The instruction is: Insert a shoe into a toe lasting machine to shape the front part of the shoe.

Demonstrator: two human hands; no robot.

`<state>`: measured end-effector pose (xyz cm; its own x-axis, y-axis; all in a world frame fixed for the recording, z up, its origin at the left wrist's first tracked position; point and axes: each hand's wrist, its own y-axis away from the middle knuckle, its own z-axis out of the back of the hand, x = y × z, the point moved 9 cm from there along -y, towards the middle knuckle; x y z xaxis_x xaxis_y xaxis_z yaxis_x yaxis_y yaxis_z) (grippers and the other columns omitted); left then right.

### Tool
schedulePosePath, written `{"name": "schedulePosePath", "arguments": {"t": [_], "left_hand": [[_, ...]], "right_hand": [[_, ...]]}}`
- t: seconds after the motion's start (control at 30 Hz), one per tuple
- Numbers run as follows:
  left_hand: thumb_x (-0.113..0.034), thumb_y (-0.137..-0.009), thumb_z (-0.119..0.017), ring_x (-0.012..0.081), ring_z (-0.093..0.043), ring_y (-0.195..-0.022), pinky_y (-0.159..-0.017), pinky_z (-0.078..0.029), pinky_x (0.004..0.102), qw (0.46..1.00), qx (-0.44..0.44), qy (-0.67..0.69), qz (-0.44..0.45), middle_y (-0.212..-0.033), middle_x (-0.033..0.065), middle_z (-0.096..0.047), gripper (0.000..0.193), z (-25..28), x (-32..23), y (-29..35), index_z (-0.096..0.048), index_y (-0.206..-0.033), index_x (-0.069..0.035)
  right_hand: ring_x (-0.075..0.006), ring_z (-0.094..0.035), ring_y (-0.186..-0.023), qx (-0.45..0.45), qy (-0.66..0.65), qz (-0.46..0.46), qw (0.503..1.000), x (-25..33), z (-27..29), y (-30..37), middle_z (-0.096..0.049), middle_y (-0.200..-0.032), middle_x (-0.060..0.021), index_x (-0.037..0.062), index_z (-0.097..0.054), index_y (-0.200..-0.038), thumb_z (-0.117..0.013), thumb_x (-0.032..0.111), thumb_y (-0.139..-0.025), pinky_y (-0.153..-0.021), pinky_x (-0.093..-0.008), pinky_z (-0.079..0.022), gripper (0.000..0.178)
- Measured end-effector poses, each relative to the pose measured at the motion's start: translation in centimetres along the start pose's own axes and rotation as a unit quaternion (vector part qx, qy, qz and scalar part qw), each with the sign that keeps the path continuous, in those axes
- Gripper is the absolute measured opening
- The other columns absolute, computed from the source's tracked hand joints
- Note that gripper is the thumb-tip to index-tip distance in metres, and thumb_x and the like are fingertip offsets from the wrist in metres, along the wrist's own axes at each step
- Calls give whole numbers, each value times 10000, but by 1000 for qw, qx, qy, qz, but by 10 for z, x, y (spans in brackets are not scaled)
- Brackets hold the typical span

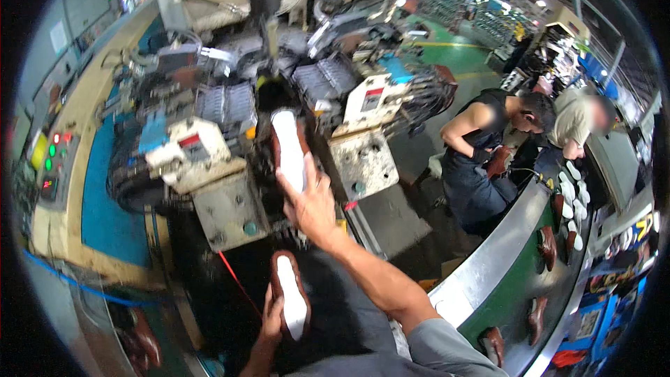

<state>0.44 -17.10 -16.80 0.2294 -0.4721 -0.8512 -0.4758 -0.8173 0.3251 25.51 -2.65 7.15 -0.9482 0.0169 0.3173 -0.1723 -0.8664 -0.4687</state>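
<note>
Brown with a white underside facing up: the upper shoe (286, 143) sits lengthwise at the middle of the machine (370, 101), far end by the dark centre block (276, 94). My right hand (307, 195) is on its near end, thumb at the left edge, fingers spread over the right side. Can't tell if that's a grip or just contact.

Lower shoe (296, 300), same colours, also underside up, is nearer my body, well apart from the machine. My left hand (271, 318) has it pinched from the left, fingers curled on that edge.

Pale plates with holes flank the centre: left plate (230, 202), right plate (364, 160). Control panel (52, 171) far left, red and green lights lit. Thin red line (239, 283) runs down beside the lower shoe.

On my right, curved conveyor (481, 314), green belt, brown shoes (548, 248) along it. Beyond it, a co-worker (478, 167) in a dark sleeveless top, leaning over a brown shoe (498, 161); second person (574, 126), light top, just beside.
</note>
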Motion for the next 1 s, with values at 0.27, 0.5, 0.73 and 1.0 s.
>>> {"name": "schedulePosePath", "arguments": {"t": [0.27, 0.5, 0.73, 1.0], "left_hand": [[-238, -1090, -587, 282, -371, -1591, -1317, -272, 423, 995, -71, -66, -25, -1745, 145, -371, 793, 20, 3, 30, -217, -1764, -47], [-299, -1055, -609, 288, -359, -1593, -1310, -275, 441, 995, -95, -27, 29, -1758, 136, -342, 850, 7, -3, 23, -212, -1772, -74], [-314, -1016, -615, 296, -359, -1594, -1304, -286, 471, 989, -134, -36, 46, -1758, 137, -339, 885, 32, 14, 29, -216, -1772, -89], [-338, -1006, -607, 340, -387, -1578, -1298, -302, 503, 982, -134, -117, 64, -1743, 179, -355, 902, -3, -13, 12, -197, -1776, -106]], "right_hand": [[-487, -474, -1520, -2, -266, -277, 923, -97, -120, 151, -482, -1589, -385, -130, -351, -1624, -842, 223, -912, -1248, -513, -396, 934], [-260, -743, -1009, 219, -508, -533, 640, -152, -357, 244, -784, -1177, -146, -50, -712, -1353, -827, 262, -952, -924, -388, -583, 521], [-299, -716, -1250, 114, -306, -368, 871, -173, -273, 203, -748, -1327, -216, -56, -647, -1435, -879, 249, -874, -1066, -404, -544, 678], [-288, -655, -1247, 18, -394, -134, 909, -183, -224, 92, -700, -1306, -154, -3, -645, -1382, -749, 155, -905, -1113, -415, -506, 514]]}}
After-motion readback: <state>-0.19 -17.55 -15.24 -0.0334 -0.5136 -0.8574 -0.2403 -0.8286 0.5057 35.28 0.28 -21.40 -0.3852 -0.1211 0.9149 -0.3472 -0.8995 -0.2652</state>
